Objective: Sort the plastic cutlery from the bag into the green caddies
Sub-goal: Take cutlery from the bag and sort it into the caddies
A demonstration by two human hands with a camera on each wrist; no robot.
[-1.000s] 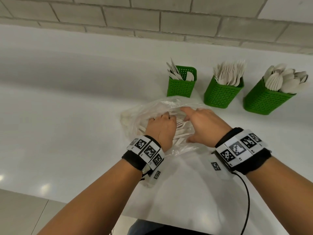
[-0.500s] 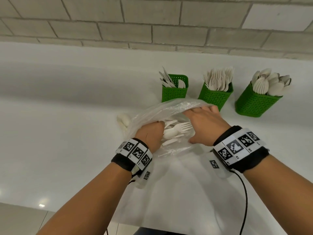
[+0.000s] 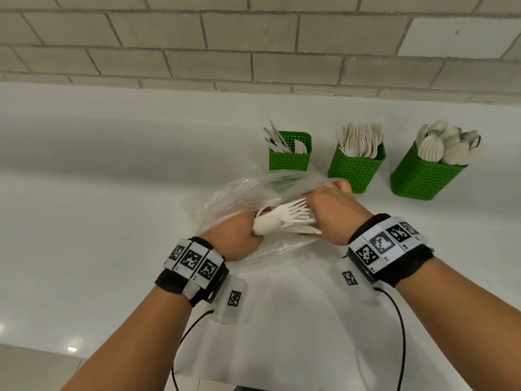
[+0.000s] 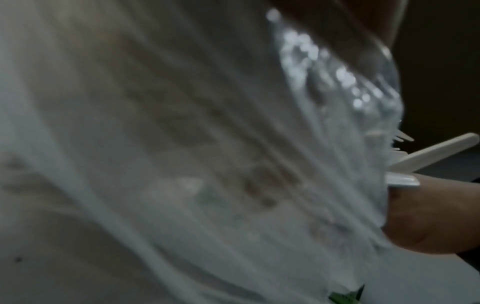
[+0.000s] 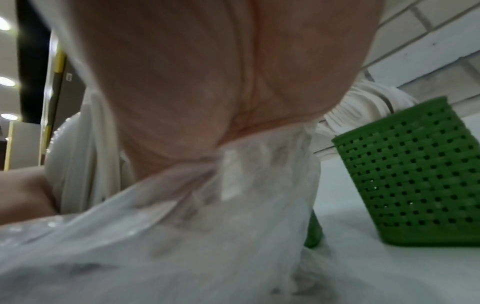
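Note:
A clear plastic bag [image 3: 239, 193] lies on the white counter in front of three green caddies. My left hand [image 3: 239, 238] grips a bundle of white cutlery [image 3: 284, 218], forks and a spoon, at the bag's mouth. My right hand [image 3: 332, 210] holds the bag's upper edge, with the film bunched against its palm [image 5: 221, 148]. The left caddy [image 3: 290, 159] holds knives, the middle caddy [image 3: 356, 170] forks, the right caddy [image 3: 423, 179] spoons. In the left wrist view blurred bag film [image 4: 182, 144] fills the frame, and a cutlery handle [image 4: 431, 154] pokes out at the right.
A grey brick wall [image 3: 253, 46] runs behind the counter [image 3: 112, 221]. The counter's near edge [image 3: 42, 344] lies at the lower left. Cables hang from both wristbands. In the right wrist view the fork caddy [image 5: 415, 174] stands close to the right of the hand.
My left hand has closed on a bundle of cutlery and drawn it back out of the bag's mouth. The right hand has lifted the bag's edge.

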